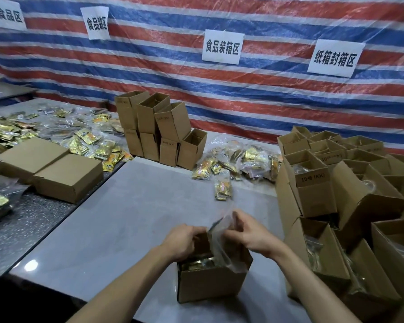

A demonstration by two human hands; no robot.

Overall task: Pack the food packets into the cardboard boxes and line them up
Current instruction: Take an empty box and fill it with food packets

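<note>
Head view: both hands' fingers (237, 217) pinch clear bag (219, 238) over open box (210, 283)

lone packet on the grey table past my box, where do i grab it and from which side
Probably pinch the packet by its near edge, coming down from above on your side. It lies flat on the table, clear of the pile behind it, so there is nothing to wrap around, and that edge faces you with bare table in front.
</note>
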